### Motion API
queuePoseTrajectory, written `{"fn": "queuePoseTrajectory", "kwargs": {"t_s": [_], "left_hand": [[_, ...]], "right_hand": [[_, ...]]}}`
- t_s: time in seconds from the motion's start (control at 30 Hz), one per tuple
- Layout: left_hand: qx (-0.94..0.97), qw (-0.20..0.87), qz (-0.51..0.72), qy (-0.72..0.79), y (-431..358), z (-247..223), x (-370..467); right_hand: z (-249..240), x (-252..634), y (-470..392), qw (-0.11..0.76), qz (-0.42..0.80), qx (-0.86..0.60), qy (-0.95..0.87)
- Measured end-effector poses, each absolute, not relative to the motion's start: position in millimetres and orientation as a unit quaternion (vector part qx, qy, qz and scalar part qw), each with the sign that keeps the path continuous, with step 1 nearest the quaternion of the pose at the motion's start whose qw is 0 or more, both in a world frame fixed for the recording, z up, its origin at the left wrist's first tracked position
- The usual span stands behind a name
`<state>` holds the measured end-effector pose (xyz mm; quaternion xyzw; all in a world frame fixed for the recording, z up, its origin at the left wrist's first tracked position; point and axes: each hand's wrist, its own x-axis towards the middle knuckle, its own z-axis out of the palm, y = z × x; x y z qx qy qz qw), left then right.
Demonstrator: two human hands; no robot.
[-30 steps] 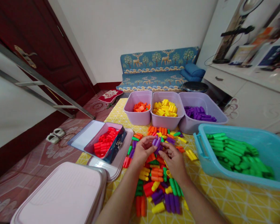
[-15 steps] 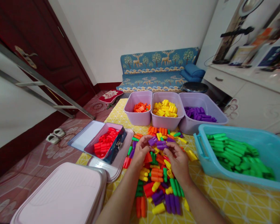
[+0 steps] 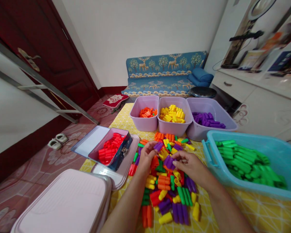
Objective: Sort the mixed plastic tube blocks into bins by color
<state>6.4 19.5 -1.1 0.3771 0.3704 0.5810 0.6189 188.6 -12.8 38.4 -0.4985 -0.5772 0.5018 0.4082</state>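
My left hand (image 3: 147, 158) is closed, with a purple plastic block (image 3: 158, 146) shaped like joined tubes at its fingertips. Across from it, my right hand (image 3: 190, 165) pinches another purple tube block (image 3: 169, 162) between thumb and fingers. Both hands are over a mixed pile of tube-shaped blocks in red, orange, yellow, green and purple. Under and in front of the hands lie an orange block (image 3: 164, 183), a green block (image 3: 184, 196) and a purple block (image 3: 180, 213), among several others.
Lilac bins hold orange blocks (image 3: 147, 112), yellow blocks (image 3: 172, 114) and purple blocks (image 3: 207, 119) at the back. A turquoise tub (image 3: 210, 161) of green blocks stands right. Left are an open tin (image 3: 122, 155) of red blocks and pink lids (image 3: 60, 200).
My right hand has drawn back toward me and turned, and its purple block has come nearer to me, away from the left hand's block. My left hand has barely moved.
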Motion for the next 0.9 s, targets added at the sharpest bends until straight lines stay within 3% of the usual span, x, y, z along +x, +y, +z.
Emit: {"fn": "queuePoseTrajectory", "kwargs": {"t_s": [0.13, 0.2, 0.27, 0.5, 0.9], "left_hand": [[0.389, 0.611, 0.577, 0.377, 19, 2, 8], [0.392, 0.608, 0.575, 0.382, 18, 4, 8], [0.393, 0.609, 0.571, 0.384, 18, 5, 8], [0.381, 0.639, 0.549, 0.381, 17, 0, 6], [0.509, 0.570, 0.504, 0.404, 17, -1, 9]], "right_hand": [[59, 190, -8, 0.666, 0.411, -0.456, -0.424], [62, 187, -6, 0.741, 0.378, -0.410, -0.374], [56, 181, -7, 0.734, 0.393, -0.408, -0.374], [4, 156, -12, 0.549, 0.423, -0.526, -0.493], [-11, 155, -13, 0.536, 0.395, -0.531, -0.525]]}}
